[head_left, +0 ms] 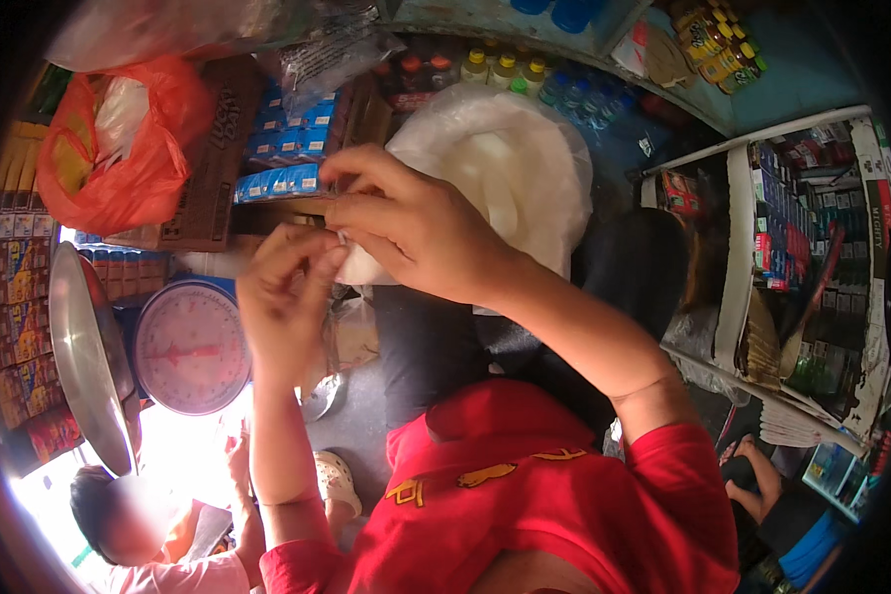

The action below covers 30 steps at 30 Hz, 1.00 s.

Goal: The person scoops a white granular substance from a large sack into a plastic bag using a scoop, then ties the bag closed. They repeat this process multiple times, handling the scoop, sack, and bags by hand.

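Observation:
Close together in front of my chest, both hands are at the neck of a small white plastic bag (362, 266). The fingertips of my left hand (286, 289) pinch the bag's gathered top. My right hand (427, 223) has its thumb and forefinger at the same neck, its other fingers lifted and bent. Part of the bag is hidden under the right hand. Just beyond stands a large open sack with a clear plastic liner (564, 148), holding pale white contents (494, 174).
A dial weighing scale (193, 347) with a metal pan (89, 356) stands left. Behind it are a red plastic bag (171, 163), a cardboard box (211, 163) and blue packs (286, 141). Bottles (501, 70) line the back. A goods rack (735, 260) is right; a person (134, 520) is lower left.

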Motion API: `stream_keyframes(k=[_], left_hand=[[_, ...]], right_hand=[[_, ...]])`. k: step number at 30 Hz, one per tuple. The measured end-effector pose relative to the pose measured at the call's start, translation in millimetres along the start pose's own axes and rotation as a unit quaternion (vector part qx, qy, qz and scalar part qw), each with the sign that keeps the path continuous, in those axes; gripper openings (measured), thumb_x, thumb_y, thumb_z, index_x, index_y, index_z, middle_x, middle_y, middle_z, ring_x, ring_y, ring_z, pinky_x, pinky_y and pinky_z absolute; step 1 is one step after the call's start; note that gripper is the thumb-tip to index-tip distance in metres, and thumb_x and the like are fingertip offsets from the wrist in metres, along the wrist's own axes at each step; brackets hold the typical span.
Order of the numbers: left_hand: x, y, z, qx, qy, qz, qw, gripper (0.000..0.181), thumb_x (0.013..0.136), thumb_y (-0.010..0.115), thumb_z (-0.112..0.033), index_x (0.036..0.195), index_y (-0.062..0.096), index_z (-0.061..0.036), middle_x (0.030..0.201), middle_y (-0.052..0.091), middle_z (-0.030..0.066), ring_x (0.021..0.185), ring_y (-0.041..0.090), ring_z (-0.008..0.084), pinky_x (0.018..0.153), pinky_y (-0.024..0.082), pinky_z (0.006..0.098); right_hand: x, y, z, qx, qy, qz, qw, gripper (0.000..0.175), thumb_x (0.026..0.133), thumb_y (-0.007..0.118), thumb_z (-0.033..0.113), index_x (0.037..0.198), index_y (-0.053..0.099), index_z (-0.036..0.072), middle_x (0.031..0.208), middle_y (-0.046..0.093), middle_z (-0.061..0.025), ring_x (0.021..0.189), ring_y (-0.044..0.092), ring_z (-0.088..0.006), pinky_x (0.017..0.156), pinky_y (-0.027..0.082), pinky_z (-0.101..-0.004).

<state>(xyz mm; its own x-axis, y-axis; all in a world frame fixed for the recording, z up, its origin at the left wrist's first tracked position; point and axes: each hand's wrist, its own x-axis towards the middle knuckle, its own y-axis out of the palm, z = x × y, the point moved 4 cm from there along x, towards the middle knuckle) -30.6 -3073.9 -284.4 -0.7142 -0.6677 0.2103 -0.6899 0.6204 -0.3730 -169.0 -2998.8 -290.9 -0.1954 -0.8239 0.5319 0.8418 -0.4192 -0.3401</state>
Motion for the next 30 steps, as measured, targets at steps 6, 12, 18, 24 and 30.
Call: stream_keyframes(k=[6,12,18,24,30], left_hand=[[-4.7,-4.6,11.8,-0.126,-0.061,0.024,0.990,0.008,0.087,0.060,-0.001,0.092,0.062,0.0051,0.092,0.056,0.0041,0.082,0.050,0.0093,0.071,0.041,0.0213],[-11.8,-2.2,22.0,0.075,0.034,-0.100,0.992,0.007,0.086,0.059,-0.001,0.092,0.062,0.0039,0.093,0.056,0.0046,0.082,0.051,0.0103,0.072,0.041,0.0216],[-17.6,14.1,57.2,0.017,-0.083,-0.136,0.987,0.019,0.093,0.052,-0.014,0.100,0.061,0.0004,0.104,0.057,0.0070,0.093,0.055,0.0172,0.081,0.044,0.0274],[12.8,88.7,20.8,0.021,-0.056,-0.150,0.987,0.045,0.097,0.039,-0.040,0.119,0.054,-0.0024,0.120,0.054,0.0145,0.109,0.053,0.0252,0.096,0.040,0.0368],[24.4,116.7,61.1,-0.313,-0.219,0.007,0.924,0.070,0.096,0.020,-0.058,0.141,0.031,-0.0064,0.141,0.037,0.0129,0.129,0.038,0.0277,0.108,0.028,0.0443]], right_hand=[[-4.4,8.7,8.4,0.023,-0.007,-0.039,0.999,0.013,0.075,0.064,0.006,0.074,0.052,0.002,0.111,0.051,-0.0124,0.088,0.058,-0.0237,0.073,0.048,-0.0316],[-18.2,18.3,6.5,-0.090,-0.094,-0.051,0.990,0.014,0.073,0.065,0.009,0.079,0.055,0.000,0.118,0.052,-0.0114,0.099,0.055,-0.0293,0.079,0.048,-0.0357],[-62.6,23.1,-53.7,0.255,0.075,-0.121,0.956,0.114,0.056,0.084,0.050,0.143,0.026,0.005,0.132,0.043,-0.0155,0.119,0.046,-0.0268,0.100,0.035,-0.0365],[-88.2,12.0,-67.9,0.165,-0.003,-0.215,0.963,0.105,0.054,0.085,0.050,0.131,0.037,-0.004,0.118,0.054,-0.0197,0.108,0.055,-0.0314,0.094,0.042,-0.0380],[-118.9,-36.6,-37.6,0.170,0.261,-0.165,0.936,0.094,0.054,0.086,0.035,0.129,0.041,0.000,0.114,0.057,-0.0163,0.104,0.056,-0.0294,0.092,0.043,-0.0371]])
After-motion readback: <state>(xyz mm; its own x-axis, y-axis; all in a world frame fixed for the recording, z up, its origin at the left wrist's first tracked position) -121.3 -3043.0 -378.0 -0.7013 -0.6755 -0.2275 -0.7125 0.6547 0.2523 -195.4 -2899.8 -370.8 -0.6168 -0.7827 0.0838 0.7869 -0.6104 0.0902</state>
